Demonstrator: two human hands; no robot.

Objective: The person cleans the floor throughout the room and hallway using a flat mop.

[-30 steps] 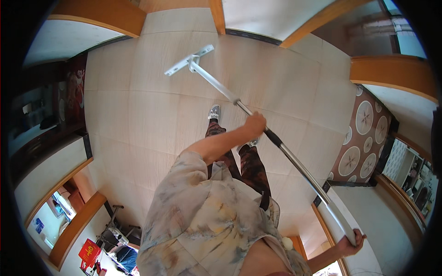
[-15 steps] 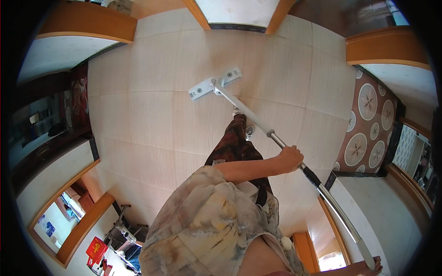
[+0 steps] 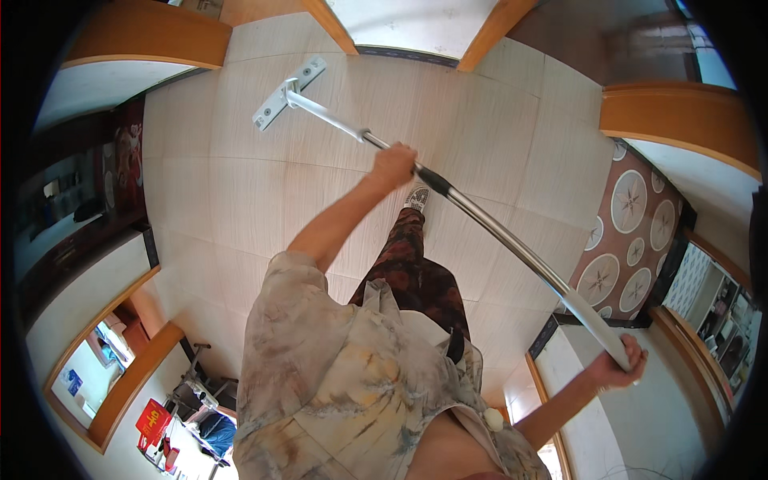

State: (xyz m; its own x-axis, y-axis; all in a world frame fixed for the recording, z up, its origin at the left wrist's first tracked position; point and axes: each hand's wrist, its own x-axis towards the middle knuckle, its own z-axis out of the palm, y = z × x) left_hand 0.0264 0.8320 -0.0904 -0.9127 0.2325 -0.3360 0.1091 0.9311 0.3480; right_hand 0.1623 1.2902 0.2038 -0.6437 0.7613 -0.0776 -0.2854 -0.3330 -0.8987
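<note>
I hold a long flat mop (image 3: 506, 238) with a silver pole across my front. My left hand (image 3: 394, 164) is closed round the pole just above its black collar, on the side toward the head. My right hand (image 3: 624, 364) grips the pale grey end of the handle at the right. The narrow white mop head (image 3: 276, 104) lies tilted on the tiled floor (image 3: 264, 192) ahead and to the left; its underside is hidden. My foot in a patterned shoe (image 3: 416, 198) stands below the pole.
A brown mat with round patterns (image 3: 632, 240) lies at the right. Wood-trimmed wall ends (image 3: 680, 112) stand at far left and right, with a white panel (image 3: 424, 24) straight ahead. Dark furniture (image 3: 72, 216) lines the left side; a red box (image 3: 154, 422) sits at lower left.
The mop head has swung forward and left across the floor. Both my hands have moved forward with the pole, the left one reaching out further from my body.
</note>
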